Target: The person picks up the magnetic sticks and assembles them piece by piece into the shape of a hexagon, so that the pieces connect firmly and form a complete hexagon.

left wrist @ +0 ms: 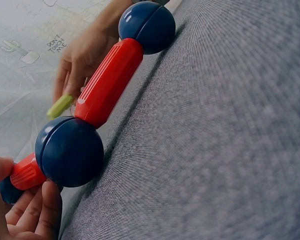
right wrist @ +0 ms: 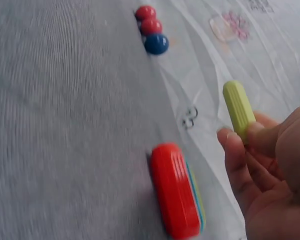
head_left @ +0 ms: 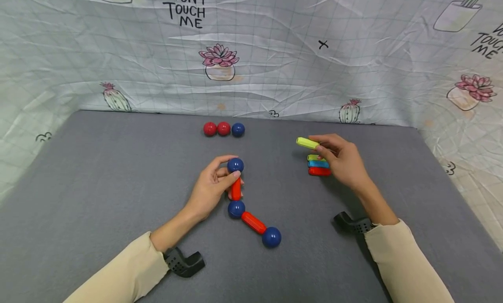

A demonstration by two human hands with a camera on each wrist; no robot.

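Note:
My left hand (head_left: pixel 212 185) grips the far end of a joined chain, its thumb and fingers around a blue ball (head_left: pixel 235 164) and the red rod (head_left: pixel 235 190) below it. The chain bends at a middle blue ball (left wrist: pixel 70 151), then runs through a second red rod (left wrist: pixel 110 82) to an end blue ball (head_left: pixel 271 237). In my right hand (head_left: pixel 346 161), thumb and fingertips pinch a yellow-green rod (right wrist: pixel 238 107), raised above the table. Just under that hand lie a yellow-green rod (head_left: pixel 314 157), a blue rod (head_left: pixel 318 164) and a red rod (right wrist: pixel 175 192), side by side.
Two red balls (head_left: pixel 210 129) and a blue ball (head_left: pixel 238 129) stand in a row near the back of the grey table (head_left: pixel 118 176). Behind the table hangs a printed white cloth (head_left: pixel 275 76), which also borders the sides.

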